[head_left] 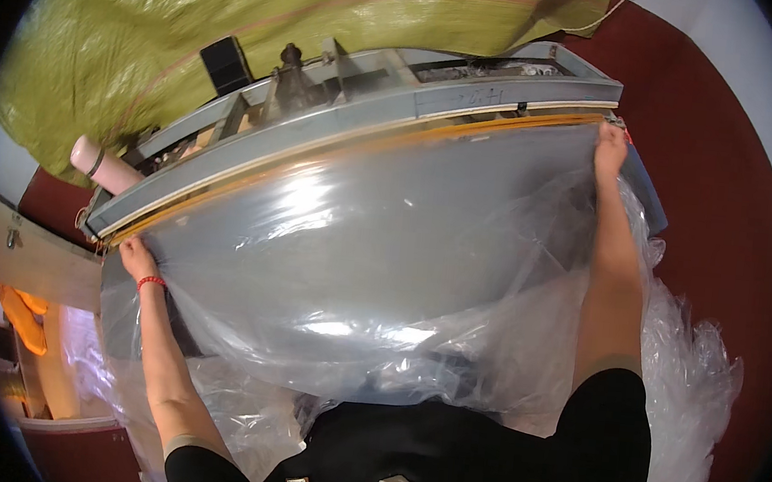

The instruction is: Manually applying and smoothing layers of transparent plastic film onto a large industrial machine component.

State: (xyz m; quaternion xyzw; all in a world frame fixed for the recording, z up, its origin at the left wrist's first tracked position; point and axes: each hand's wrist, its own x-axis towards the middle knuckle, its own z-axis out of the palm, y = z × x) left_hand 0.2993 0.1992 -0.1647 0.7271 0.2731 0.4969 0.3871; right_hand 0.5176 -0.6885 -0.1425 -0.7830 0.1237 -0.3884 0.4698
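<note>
A wide sheet of clear plastic film (379,213) is stretched over a grey surface in front of me, its far edge lying along an orange strip. My left hand (137,258), with a red beaded bracelet at the wrist, is closed on the film's far left corner. At the far right corner my right hand (610,150) grips the same film, fingers closed. Both arms reach forward and apart. Just beyond the hands runs a long grey metal bar frame (323,125) of a machine, close above the strip. Loose film bunches toward my body.
A pink bottle (103,166) lies at the frame's left end. A dark phone (226,65) leans behind the frame, against a big yellow-green woven sack (195,13). Crumpled film (689,396) hangs at the right over a dark red floor (718,224). A cabinet with orange items stands left.
</note>
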